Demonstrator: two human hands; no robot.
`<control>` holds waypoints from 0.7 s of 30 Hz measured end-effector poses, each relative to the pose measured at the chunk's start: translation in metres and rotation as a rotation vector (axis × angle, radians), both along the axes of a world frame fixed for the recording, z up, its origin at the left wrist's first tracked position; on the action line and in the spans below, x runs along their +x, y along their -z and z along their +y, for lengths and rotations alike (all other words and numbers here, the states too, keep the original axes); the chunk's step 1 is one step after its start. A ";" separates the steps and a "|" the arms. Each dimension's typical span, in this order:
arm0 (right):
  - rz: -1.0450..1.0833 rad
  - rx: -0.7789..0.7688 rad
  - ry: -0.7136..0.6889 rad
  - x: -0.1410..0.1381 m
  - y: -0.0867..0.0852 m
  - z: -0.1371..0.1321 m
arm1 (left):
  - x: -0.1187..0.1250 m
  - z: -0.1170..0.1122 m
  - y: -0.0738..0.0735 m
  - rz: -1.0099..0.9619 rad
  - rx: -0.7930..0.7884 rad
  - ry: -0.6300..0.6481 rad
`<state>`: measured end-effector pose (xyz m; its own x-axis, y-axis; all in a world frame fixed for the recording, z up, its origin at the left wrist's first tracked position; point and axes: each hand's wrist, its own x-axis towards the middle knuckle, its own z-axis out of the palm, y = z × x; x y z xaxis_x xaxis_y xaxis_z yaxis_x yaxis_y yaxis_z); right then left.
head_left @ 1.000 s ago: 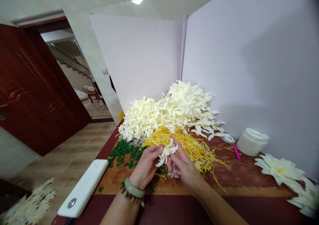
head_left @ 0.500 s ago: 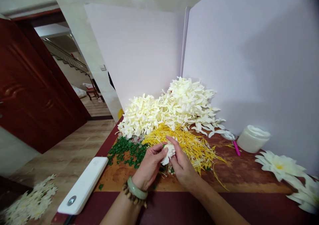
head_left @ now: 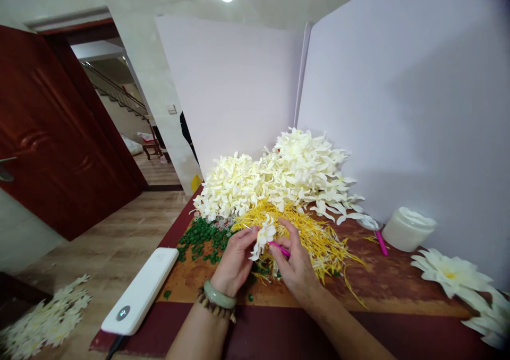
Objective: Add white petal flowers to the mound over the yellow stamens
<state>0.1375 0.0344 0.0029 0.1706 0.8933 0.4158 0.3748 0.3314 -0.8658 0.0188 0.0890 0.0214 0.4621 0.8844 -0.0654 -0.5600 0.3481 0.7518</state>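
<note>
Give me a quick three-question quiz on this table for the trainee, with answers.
1. What colour is the tool in the right hand?
2. True or false: the green beads lie to the right of the yellow strands.
3. What does the left hand hold? A) a white flower B) a jar C) a power bank

Key: 1. Pink. 2. False. 3. A.

Petal heap (head_left: 274,179) behind stamen pile (head_left: 314,243), power bank (head_left: 139,291) left, jar (head_left: 408,229) right
</note>
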 end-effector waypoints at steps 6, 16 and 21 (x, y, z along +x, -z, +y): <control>-0.295 -0.046 0.065 0.000 -0.006 -0.001 | -0.003 0.004 0.000 -0.016 -0.013 -0.049; -0.632 -0.065 0.197 -0.015 0.002 -0.004 | 0.003 -0.012 -0.001 0.013 0.047 0.001; -0.592 -0.015 0.247 -0.016 0.000 -0.006 | 0.005 -0.021 -0.007 0.041 0.056 0.015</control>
<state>0.1214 0.0285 0.0027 0.1173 0.8637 0.4902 0.8545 0.1637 -0.4929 0.0235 0.0679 0.0285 0.4730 0.8804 -0.0355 -0.5237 0.3133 0.7922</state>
